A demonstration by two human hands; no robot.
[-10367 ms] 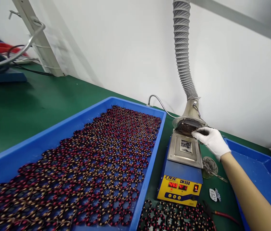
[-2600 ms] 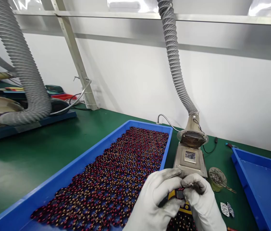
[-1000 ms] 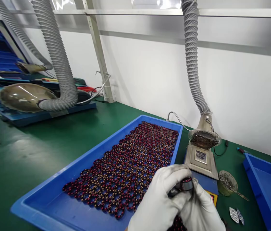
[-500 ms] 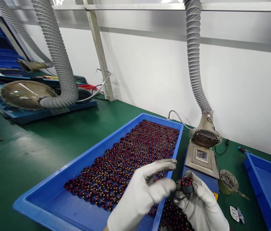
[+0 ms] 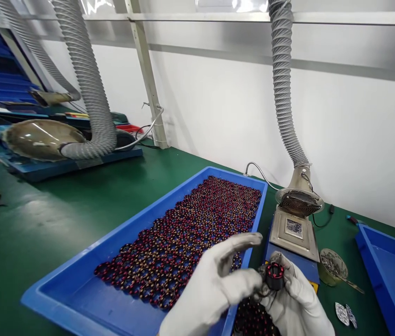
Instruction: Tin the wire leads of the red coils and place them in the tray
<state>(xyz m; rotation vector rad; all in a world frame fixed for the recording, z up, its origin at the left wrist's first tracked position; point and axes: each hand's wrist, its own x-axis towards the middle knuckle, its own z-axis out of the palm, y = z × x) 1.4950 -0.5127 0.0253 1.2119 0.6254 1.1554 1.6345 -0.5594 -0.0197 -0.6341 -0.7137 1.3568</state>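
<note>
In white gloves, both my hands are at the lower right of the head view. My right hand [image 5: 297, 296] grips a small black ring-shaped part [image 5: 275, 275] with red marks around its upper rim and a hollow middle. My left hand [image 5: 215, 284] has its fingers and thumb apart, the thumb close beside the ring-shaped part; whether they touch I cannot tell. Below them lies a heap of similar black parts [image 5: 253, 317] with red dots, partly hidden. A long blue tray [image 5: 74, 305] left of my hands holds many such rings [image 5: 186, 228] in packed rows.
Behind my right hand stands a metal hot-plate-like unit [image 5: 293, 231] under an extraction hose [image 5: 283, 84]. A cup [image 5: 332, 266] with grey bits and a stick is beside it, near crumpled foil pieces [image 5: 345, 314]. Another blue tray [image 5: 393, 280] is at the right edge.
The ring-shaped part has tilted so its open top shows more. My left hand has moved slightly right, its thumb nearer the part. The view has shifted slightly.
</note>
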